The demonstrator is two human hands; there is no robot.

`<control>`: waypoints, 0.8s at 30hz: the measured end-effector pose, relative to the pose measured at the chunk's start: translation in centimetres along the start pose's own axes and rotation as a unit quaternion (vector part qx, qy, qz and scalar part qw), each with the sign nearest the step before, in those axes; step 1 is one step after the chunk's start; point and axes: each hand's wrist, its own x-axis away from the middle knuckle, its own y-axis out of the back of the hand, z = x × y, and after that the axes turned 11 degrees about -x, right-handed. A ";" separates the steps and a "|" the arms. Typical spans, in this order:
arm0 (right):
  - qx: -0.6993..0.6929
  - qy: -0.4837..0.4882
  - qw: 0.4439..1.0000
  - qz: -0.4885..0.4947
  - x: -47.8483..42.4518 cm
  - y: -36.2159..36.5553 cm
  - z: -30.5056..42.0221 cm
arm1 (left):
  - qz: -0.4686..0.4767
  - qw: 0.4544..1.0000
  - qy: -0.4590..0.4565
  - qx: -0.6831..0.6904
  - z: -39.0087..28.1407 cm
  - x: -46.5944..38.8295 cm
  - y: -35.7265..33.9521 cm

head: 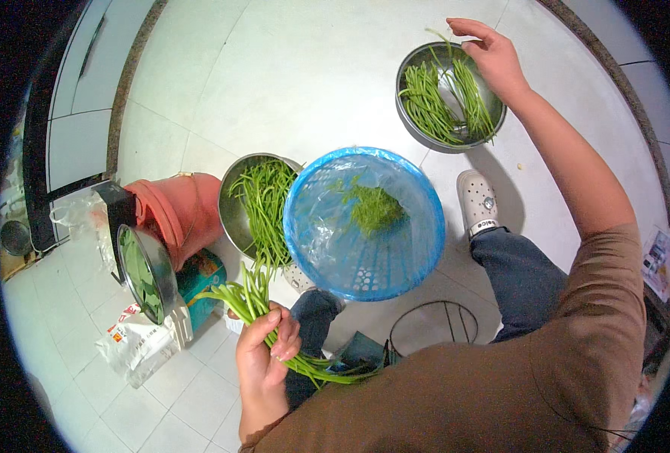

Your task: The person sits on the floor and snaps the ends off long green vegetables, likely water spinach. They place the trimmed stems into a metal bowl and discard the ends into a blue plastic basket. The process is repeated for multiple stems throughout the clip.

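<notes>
My left hand (pixel 269 334) grips a bunch of long green stems (pixel 306 362) low in front of my body. My right hand (pixel 485 51) is over the rim of a round metal bowl (pixel 408 127) at the upper right, beside thin stems that stand up from it; whether its fingers touch one, I cannot tell. Two heaps of green stems (pixel 428 105) lie in that bowl. Between my legs stands a blue basket (pixel 434 249) lined with a clear plastic bag, with a clump of fine green scraps (pixel 377 209) inside. Left of it, another metal bowl (pixel 227 226) holds loose green stems (pixel 264 201).
A red bucket (pixel 196 204) lies tilted at the left, near a metal bowl of green leaves (pixel 142 277). A teal box (pixel 202 283) and a white plastic bag (pixel 142 345) are close by. A black wire ring (pixel 434 303) is on the floor behind the basket, near my shoes.
</notes>
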 end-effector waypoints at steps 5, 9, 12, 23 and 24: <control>-0.058 -0.018 0.998 -0.008 3.3 -0.9 8.6 | 0.012 1.000 0.008 0.002 0.1 0.5 0.6; -0.142 -0.056 0.988 0.017 6.0 -1.5 17.3 | 0.079 0.997 -0.007 -0.007 -0.1 0.6 1.0; -0.213 -0.062 0.973 0.063 8.6 -2.0 23.5 | 0.070 0.997 -0.010 -0.016 -0.8 0.7 0.1; -0.376 -0.070 0.892 0.239 16.5 -8.2 36.9 | 0.297 0.953 -0.029 0.053 -2.6 -0.7 -1.3; -0.385 -0.096 0.883 0.250 17.2 -8.9 36.8 | 0.330 0.941 -0.003 0.081 -2.4 -0.7 -1.2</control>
